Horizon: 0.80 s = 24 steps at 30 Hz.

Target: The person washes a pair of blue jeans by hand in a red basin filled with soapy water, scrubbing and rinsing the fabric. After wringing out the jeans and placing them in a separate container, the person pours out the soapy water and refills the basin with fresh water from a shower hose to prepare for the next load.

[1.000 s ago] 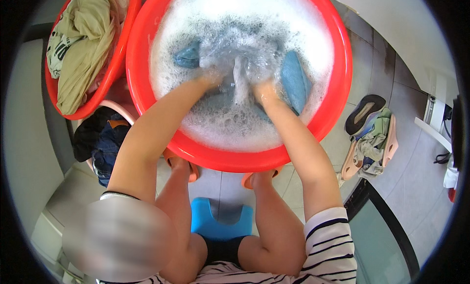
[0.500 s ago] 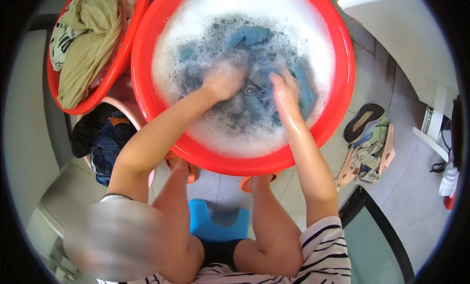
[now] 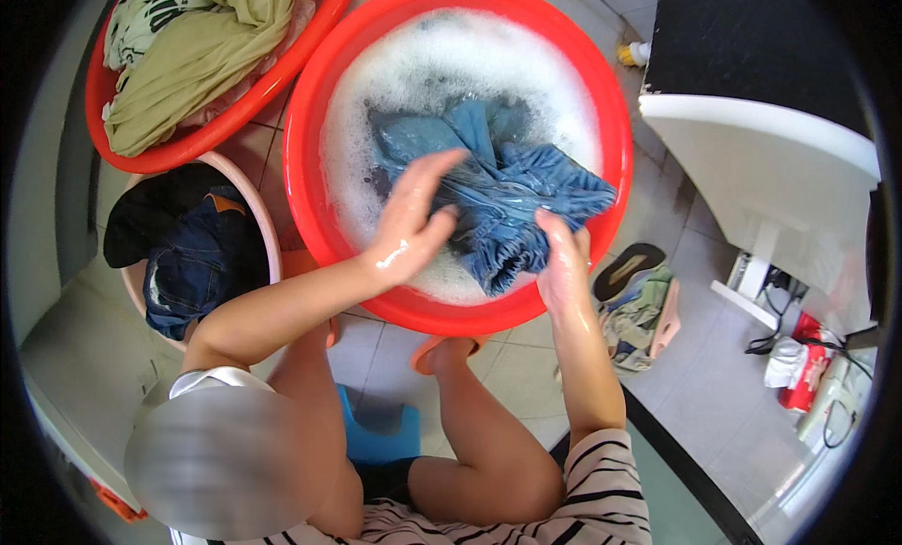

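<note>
Over the near right edge of the red basin (image 3: 615, 141), the right hand (image 3: 564, 263) is clamped on a blue denim garment (image 3: 512, 188), its thumb at the cloth and its other fingers partly hidden; the left hand (image 3: 409, 225), slightly blurred, is open with thumb and fingers apart, contact with the cloth unclear. The garment reaches from the basin's middle to its right edge, its far part partly lost in white suds (image 3: 545, 70).

Wet blue denim garment (image 3: 512, 183), bunched, partly in suds (image 3: 554, 85), red basin (image 3: 303, 183).
</note>
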Motion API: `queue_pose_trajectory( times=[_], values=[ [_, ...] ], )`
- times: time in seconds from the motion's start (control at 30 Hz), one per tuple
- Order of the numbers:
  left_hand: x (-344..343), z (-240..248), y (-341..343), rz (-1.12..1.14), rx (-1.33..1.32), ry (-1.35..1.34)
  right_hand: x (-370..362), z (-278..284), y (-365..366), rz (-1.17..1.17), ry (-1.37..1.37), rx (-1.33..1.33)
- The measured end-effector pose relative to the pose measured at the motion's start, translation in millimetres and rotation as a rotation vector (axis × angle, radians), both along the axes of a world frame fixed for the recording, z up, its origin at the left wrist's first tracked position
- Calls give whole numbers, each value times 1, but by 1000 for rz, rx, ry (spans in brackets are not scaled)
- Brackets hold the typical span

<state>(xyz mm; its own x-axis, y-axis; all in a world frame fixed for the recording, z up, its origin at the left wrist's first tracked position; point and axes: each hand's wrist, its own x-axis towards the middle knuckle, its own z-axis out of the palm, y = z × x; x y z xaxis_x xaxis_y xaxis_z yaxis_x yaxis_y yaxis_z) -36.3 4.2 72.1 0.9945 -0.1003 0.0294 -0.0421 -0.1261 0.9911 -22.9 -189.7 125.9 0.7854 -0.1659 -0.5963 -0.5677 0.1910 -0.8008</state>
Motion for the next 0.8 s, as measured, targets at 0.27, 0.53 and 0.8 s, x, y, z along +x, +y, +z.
queue_pose_trajectory(
  times=[0.27,0.53,0.8],
  values=[
    [-33,-26,14,-109,437,109,-13,138,28,-155,-325,202],
    [27,-31,-31,324,185,-168,-17,205,32,-190,-553,156],
    [14,-33,-7,-90,-71,37,7,132,-2,-223,-270,236]
  ],
)
